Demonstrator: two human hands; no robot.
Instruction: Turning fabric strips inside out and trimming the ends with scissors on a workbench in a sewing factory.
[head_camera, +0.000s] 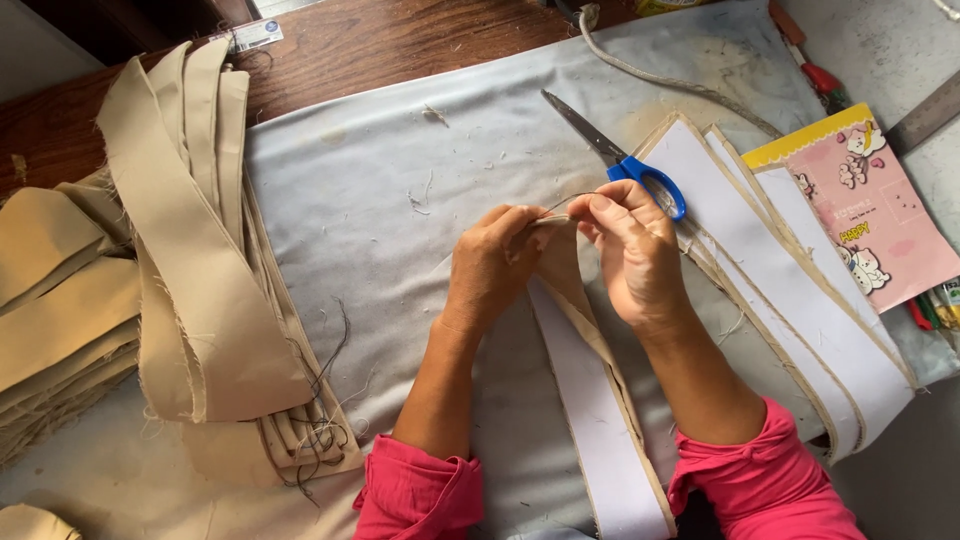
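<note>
Fingers of both hands meet at the top end of a long tan fabric strip (590, 400) faced with white lining. The left hand (492, 262) pinches the strip's narrow tip between thumb and fingertips, and the right hand (630, 245) pinches the same tip from the other side, fingers pressed together, with a thin thread (572, 198) arching between the two hands. The strip runs from the hands down toward the bottom edge of the view, lying flat on a grey cloth (400, 200) that covers the worktop.

Just beyond the right hand, blue-handled scissors (615, 155) lie with the blades pointing up-left, the handle almost touching the knuckles. To the right, a fan of similar white-faced strips (790, 270) overlaps, its edges close beside the right forearm. A pink printed card (880, 215) lies near the right edge, partly under them. On the left, a pile of folded tan strips (190, 250) with frayed edges stands well apart from the left hand, leaving open grey cloth between. Bare dark wood (350, 45) shows along the top edge.
</note>
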